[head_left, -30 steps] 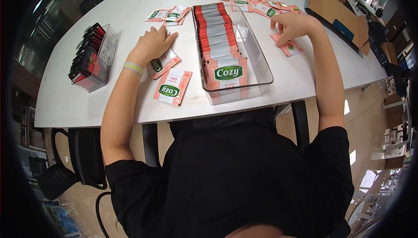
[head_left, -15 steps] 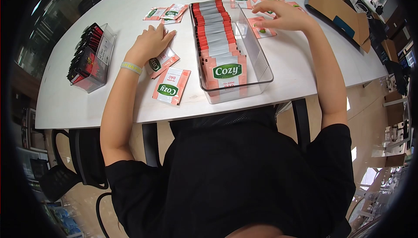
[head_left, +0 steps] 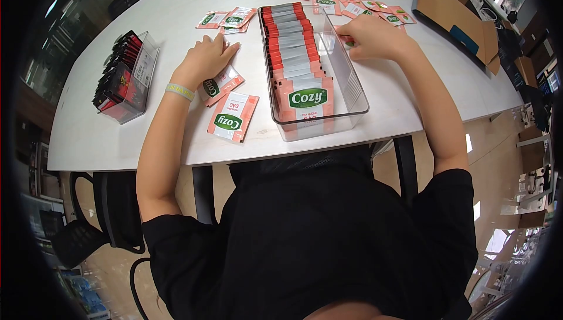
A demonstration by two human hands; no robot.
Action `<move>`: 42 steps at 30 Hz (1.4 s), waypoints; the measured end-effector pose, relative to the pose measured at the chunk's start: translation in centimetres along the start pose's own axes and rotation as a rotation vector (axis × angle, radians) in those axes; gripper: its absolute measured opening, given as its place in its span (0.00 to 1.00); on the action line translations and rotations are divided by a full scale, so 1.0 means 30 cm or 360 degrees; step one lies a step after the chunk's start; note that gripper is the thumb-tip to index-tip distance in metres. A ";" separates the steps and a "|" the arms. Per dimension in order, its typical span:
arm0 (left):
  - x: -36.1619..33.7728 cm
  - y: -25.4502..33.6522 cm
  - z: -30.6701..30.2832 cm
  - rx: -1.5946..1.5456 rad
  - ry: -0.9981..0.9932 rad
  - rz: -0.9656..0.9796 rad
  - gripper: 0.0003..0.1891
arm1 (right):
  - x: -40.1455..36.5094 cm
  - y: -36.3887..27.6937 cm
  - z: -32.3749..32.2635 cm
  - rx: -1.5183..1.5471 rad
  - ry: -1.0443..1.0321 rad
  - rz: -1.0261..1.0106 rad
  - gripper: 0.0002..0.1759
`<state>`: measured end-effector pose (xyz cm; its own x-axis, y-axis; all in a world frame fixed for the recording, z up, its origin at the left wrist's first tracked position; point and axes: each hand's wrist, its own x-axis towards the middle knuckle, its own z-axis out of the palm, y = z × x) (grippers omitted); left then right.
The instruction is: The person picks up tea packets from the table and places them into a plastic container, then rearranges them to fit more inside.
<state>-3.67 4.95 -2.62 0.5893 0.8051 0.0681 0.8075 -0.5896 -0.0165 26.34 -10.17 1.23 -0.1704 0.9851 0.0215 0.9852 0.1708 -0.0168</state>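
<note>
head view: one bench [head_left: 396,100], pale top, carrying sachets, two clear containers and a carton.

item, right hand [head_left: 375,37]: palm down to the right of the large clear bin, fingers bent over one peach sachet [head_left: 348,42]. the sachet shows only in part beneath the fingers, near the bin's right wall; whether the grip is pinched on it or merely laid over it, i cannot tell, the fingers hiding most of it.

item, left hand [head_left: 206,61]: palm down between the two containers, grip loose and fairly wide, thumb apart from the fingers; a yellowish wristband [head_left: 179,91] at the wrist. partly under this hand, one pink-and-white sachet [head_left: 226,84], lying flat.

item, single sachet [head_left: 233,117]: flat, nearer the bench edge, green "cozy" label upside down to the viewer.

item, large clear bin [head_left: 352,122]: centre, holding a long row of packed sachets [head_left: 290,41] along its left side, the nearest one facing the viewer, label right way up; a bare strip runs along the right side.

item, small pile [head_left: 238,17]: several sachets overlapping, beyond the left hand.

item, scattered sachets [head_left: 325,4]: a loose band across the far side.

item, smaller clear container [head_left: 136,98]: far left, filled with black-and-red packets [head_left: 120,71].

item, open cardboard carton [head_left: 448,9]: far right.
</note>
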 end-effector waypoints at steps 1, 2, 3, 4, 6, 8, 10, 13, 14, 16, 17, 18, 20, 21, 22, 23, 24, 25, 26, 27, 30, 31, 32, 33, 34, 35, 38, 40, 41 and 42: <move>0.000 -0.001 0.000 -0.0006 -0.0004 -0.0003 0.36 | 0.006 0.008 0.017 0.0001 0.0001 0.0001 0.12; 0.001 -0.002 0.001 -0.0004 -0.0001 -0.0003 0.36 | 0.019 0.021 0.046 -0.0078 0.0187 -0.0053 0.11; 0.002 -0.003 0.002 -0.0010 -0.0002 -0.0004 0.36 | 0.025 0.021 0.055 -0.0157 0.0372 -0.0106 0.11; 0.003 -0.004 0.003 -0.0015 -0.0005 -0.0003 0.36 | 0.024 0.025 0.055 -0.0156 0.0374 -0.0104 0.11; 0.002 -0.002 0.003 -0.0011 -0.0002 0.0000 0.36 | 0.016 0.023 0.039 -0.0077 0.0334 -0.0104 0.11; 0.000 -0.003 0.002 -0.0008 0.0006 -0.0006 0.36 | -0.009 0.007 0.006 -0.0028 0.0167 -0.0064 0.11; 0.001 -0.003 0.005 -0.0021 0.0019 0.0006 0.36 | -0.015 -0.002 -0.009 0.0026 -0.0002 -0.0021 0.12; -0.002 0.002 -0.001 -0.0007 0.0005 0.0000 0.35 | -0.003 0.003 0.001 0.0110 -0.0080 0.0077 0.11; -0.001 0.001 -0.001 -0.0008 0.0007 -0.0005 0.35 | 0.013 0.012 0.032 0.0032 0.0040 0.0028 0.10; -0.002 0.002 -0.001 -0.0034 0.0010 0.0000 0.35 | 0.033 0.012 0.069 -0.0037 0.0160 -0.0017 0.09; -0.003 0.003 -0.001 -0.0031 0.0006 0.0003 0.35 | 0.043 0.009 0.083 -0.0167 0.0275 -0.0059 0.08; -0.004 0.005 -0.003 -0.0039 0.0000 -0.0002 0.35 | 0.048 0.007 0.091 -0.0299 0.0390 -0.0101 0.07; -0.003 0.004 -0.005 -0.0043 -0.0002 -0.0006 0.35 | 0.055 0.018 0.096 -0.0289 0.0495 -0.0116 0.08; -0.003 0.004 -0.004 -0.0029 0.0000 -0.0004 0.35 | 0.057 0.021 0.092 -0.0281 0.0599 -0.0135 0.09; -0.003 0.004 -0.006 -0.0017 0.0004 -0.0001 0.35 | 0.057 0.028 0.079 -0.0282 0.0602 -0.0132 0.09; -0.003 0.006 -0.007 -0.0018 0.0008 0.0000 0.35 | 0.052 0.040 0.056 -0.0178 0.0811 -0.0094 0.09; -0.009 0.016 -0.014 0.0006 -0.0004 -0.0015 0.34 | 0.043 0.044 0.021 -0.0073 0.1015 -0.0060 0.09; -0.014 0.021 -0.019 0.0028 -0.0014 -0.0034 0.33 | 0.021 0.032 -0.039 0.0205 0.1004 -0.0078 0.11; -0.016 0.022 -0.022 0.0016 -0.0012 -0.0046 0.33 | 0.005 0.025 -0.064 0.0199 0.0997 -0.0092 0.11; -0.015 0.023 -0.025 0.0009 -0.0039 -0.0042 0.33 | -0.009 0.020 -0.082 0.0796 0.1117 -0.0183 0.13; -0.013 0.025 -0.020 -0.0019 -0.0050 -0.0064 0.31 | -0.076 -0.071 -0.149 0.1491 0.1042 -0.0510 0.16; -0.012 0.023 -0.020 -0.0011 -0.0040 -0.0060 0.31 | -0.101 -0.112 -0.155 0.1591 0.0901 -0.0722 0.17; -0.011 0.020 -0.018 -0.0016 -0.0042 -0.0084 0.31 | -0.114 -0.142 -0.148 0.1542 0.0807 -0.0764 0.16; -0.009 0.017 -0.016 -0.0018 -0.0032 -0.0056 0.32 | -0.131 -0.179 -0.156 0.1417 0.0654 -0.0731 0.16; -0.007 0.014 -0.012 -0.0018 -0.0024 -0.0023 0.33 | -0.142 -0.212 -0.164 0.1290 0.0505 -0.0693 0.16; -0.007 0.010 -0.004 -0.0026 0.0013 -0.0004 0.33 | -0.144 -0.232 -0.160 0.1296 0.0498 -0.0700 0.16; -0.008 0.015 -0.015 -0.0045 -0.0047 -0.0026 0.33 | -0.145 -0.270 -0.152 0.0863 0.0227 -0.0783 0.15; -0.003 0.011 -0.004 -0.0033 -0.0014 -0.0024 0.34 | -0.143 -0.289 -0.145 0.0809 0.0091 -0.0722 0.18; -0.003 0.010 0.002 -0.0020 0.0014 -0.0020 0.34 | -0.147 -0.302 -0.160 0.0763 -0.0015 -0.0675 0.19; -0.003 0.011 0.000 -0.0023 0.0014 -0.0020 0.34 | -0.146 -0.307 -0.154 0.0761 -0.0018 -0.0674 0.19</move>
<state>-3.46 4.67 -2.65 0.5785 0.8120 0.0773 0.8145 -0.5802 -0.0010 18.09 -16.14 5.91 -0.5458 0.8302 0.1136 0.7150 0.5321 -0.4536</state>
